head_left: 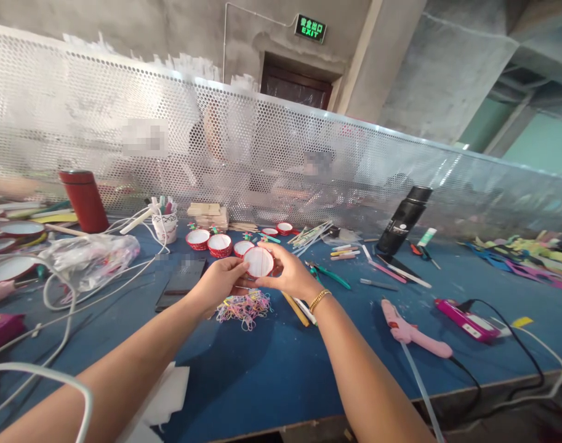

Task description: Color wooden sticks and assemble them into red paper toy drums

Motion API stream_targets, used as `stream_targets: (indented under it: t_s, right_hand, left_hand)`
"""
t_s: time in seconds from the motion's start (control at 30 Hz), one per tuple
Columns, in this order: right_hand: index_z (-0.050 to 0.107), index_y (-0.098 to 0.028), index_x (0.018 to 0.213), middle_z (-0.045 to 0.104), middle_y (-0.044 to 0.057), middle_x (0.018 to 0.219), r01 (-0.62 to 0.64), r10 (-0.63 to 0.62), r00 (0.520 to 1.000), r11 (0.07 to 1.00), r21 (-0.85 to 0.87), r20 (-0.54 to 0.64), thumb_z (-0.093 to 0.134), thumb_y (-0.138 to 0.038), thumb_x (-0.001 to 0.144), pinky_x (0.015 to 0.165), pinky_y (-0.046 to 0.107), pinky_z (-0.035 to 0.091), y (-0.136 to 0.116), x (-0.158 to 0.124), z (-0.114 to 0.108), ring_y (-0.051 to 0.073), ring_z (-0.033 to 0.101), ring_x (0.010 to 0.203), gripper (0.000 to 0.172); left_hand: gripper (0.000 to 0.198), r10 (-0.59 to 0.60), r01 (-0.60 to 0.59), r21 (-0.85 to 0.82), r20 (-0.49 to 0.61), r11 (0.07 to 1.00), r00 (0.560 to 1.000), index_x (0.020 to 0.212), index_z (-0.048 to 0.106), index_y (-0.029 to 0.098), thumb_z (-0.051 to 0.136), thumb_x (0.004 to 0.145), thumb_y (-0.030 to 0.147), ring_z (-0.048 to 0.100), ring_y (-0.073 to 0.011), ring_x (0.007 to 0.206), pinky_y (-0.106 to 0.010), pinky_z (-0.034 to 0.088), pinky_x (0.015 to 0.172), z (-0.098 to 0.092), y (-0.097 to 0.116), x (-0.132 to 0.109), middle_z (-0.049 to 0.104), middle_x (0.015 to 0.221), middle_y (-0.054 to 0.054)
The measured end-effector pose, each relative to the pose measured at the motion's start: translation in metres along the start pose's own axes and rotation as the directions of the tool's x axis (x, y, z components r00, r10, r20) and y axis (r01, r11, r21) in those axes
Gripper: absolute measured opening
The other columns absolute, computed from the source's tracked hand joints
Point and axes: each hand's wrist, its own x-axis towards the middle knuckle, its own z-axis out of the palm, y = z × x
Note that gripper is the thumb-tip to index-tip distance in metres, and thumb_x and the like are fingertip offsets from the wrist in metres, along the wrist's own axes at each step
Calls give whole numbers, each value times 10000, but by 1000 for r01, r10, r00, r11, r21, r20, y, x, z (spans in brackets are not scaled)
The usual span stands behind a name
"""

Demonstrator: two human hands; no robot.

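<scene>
- Head view: the left hand [228,275] pinches the left edge of a small round red-rimmed piece [261,263], its white face turned toward the camera.
- Right hand [292,271], a gold bracelet [319,300] at its wrist, grips the same piece from the right, fingers curved over the top and thumb along the lower edge.
- The piece is held up above the blue tabletop [262,381], between both hands.
- Just below it lies a tangled heap of multicoloured loops [244,309].
- Behind the hands stand similar red cups with white insides [220,244].
- Green-handled pliers [333,277] lie right of the right hand; farther right rests a pink glue gun [412,333].
</scene>
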Motion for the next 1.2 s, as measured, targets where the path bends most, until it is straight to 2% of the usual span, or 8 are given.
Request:
stream_targets:
  t_s: [0.13, 0.3, 0.5, 0.67, 0.8, 0.9, 0.97, 1.2]
  right_hand:
    - [512, -273, 1319, 628, 64, 1309, 43, -43, 999, 995, -94, 0, 835, -329, 689, 980, 389, 511, 1, -1, 1, 244, 617, 1169, 710]
    - [536, -255, 1265, 645, 65, 1251, 28, -26, 1000, 982, -184, 15, 842, -331, 667, 928, 383, 516, -5, -1, -10, 236, 633, 1097, 676]
    - [577, -234, 1247, 610, 110, 1298, -36, -63, 941, 959, -282, -333, 808, -426, 706, 968, 432, 489, -5, 1, -40, 267, 585, 1168, 618]
    - [576, -231, 1294, 608, 121, 1290, -39, -91, 931, 938, -343, -354, 765, -448, 746, 1050, 472, 437, -3, 1, -40, 280, 565, 1191, 620]
    - [568, -227, 1301, 610, 116, 1280, -42, -110, 919, 927, -372, -379, 750, -440, 760, 1061, 455, 430, -2, 2, -37, 272, 561, 1199, 609]
    - [566, -191, 1293, 611, 138, 1261, -99, -102, 875, 919, -382, -473, 739, -442, 758, 1049, 458, 435, 5, 3, -42, 284, 565, 1183, 616]
    - [567, -178, 1287, 615, 153, 1248, -135, -85, 848, 920, -368, -524, 732, -461, 754, 1036, 473, 441, 10, 4, -45, 297, 569, 1170, 626]
    - [566, -187, 1292, 614, 156, 1265, -122, -88, 846, 928, -351, -526, 727, -478, 749, 1051, 487, 433, 16, 6, -43, 305, 562, 1197, 636]
  left_hand:
    - [271, 1, -2, 33, 33, 999, 999, 814, 641, 143, 757, 759, 382, 721, -175, 704, -238, 509, 577, 0, 1, -1, 731, 762, -54]
    - [427, -5, -4, 97, 95, 995, 995, 873, 658, 146, 757, 711, 529, 709, -181, 723, -244, 494, 582, -4, -2, 2, 753, 862, -84]
    - [462, 164, -160, 44, -98, 986, 982, 992, 666, 165, 678, 764, 567, 679, -166, 774, -224, 465, 602, -10, 2, 4, 748, 937, -90]
    - [489, 306, -274, 212, -139, 938, 942, 1022, 687, 198, 634, 768, 613, 669, -214, 933, -253, 490, 691, -18, 0, 12, 745, 1003, -79]
    - [482, 416, -398, 621, 125, 675, 901, 1196, 671, 251, 536, 861, 570, 566, -272, 1236, -370, 393, 1065, -22, -15, 20, 671, 1289, -70]
    - [632, 323, -435, 807, 320, 400, 891, 1422, 508, 269, 509, 881, 597, 354, -296, 1434, -454, 225, 1186, -18, -31, 22, 472, 1521, -74]
    - [717, 241, -414, 862, 352, 294, 904, 1480, 436, 277, 491, 872, 654, 260, -333, 1479, -516, 187, 1188, -14, -39, 24, 391, 1573, -85]
    - [699, 96, -423, 865, 413, 270, 905, 1419, 527, 276, 498, 851, 683, 272, -361, 1473, -555, 187, 1179, -9, -44, 25, 367, 1576, -118]
